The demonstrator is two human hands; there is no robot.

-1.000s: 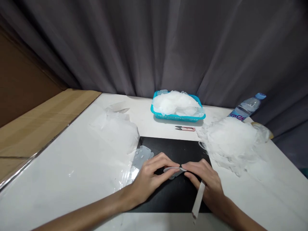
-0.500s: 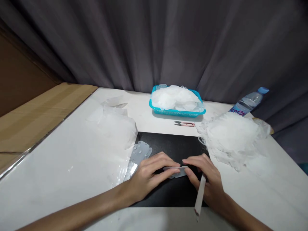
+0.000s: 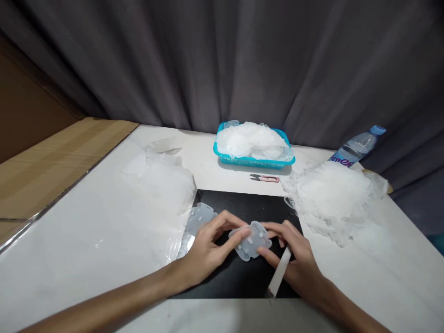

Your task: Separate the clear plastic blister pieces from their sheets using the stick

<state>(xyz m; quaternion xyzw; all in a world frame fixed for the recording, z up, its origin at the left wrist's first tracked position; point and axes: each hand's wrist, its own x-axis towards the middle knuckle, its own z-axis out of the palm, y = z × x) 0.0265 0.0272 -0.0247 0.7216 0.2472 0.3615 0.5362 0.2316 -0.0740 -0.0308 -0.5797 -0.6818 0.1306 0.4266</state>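
A translucent, soft-looking flat piece (image 3: 255,247) with a wavy outline and small raised bumps is held between my two hands, its broad face tilted toward me. My left hand (image 3: 217,245) pinches its left side, thumb in front. My right hand (image 3: 298,254) grips its right edge between thumb and fingers. A narrow white tool (image 3: 280,274) with a dark tip is also tucked in that hand, pointing down toward me; its kind I cannot make out. Beyond my left hand, a similar bumpy translucent piece (image 3: 200,216) lies on the black mat (image 3: 243,201).
A blue basket (image 3: 256,161) heaped with whitish translucent pieces stands at the back. Thread snips (image 3: 265,178) lie before it. Translucent pieces pile up at left (image 3: 166,180) and right (image 3: 333,189). A water bottle (image 3: 359,147) leans behind the right pile. Cardboard (image 3: 65,162) borders the table.
The translucent piece has turned from edge-on to show its bumpy face and sits slightly higher. The white tool's tip has swung left and up with my right hand.
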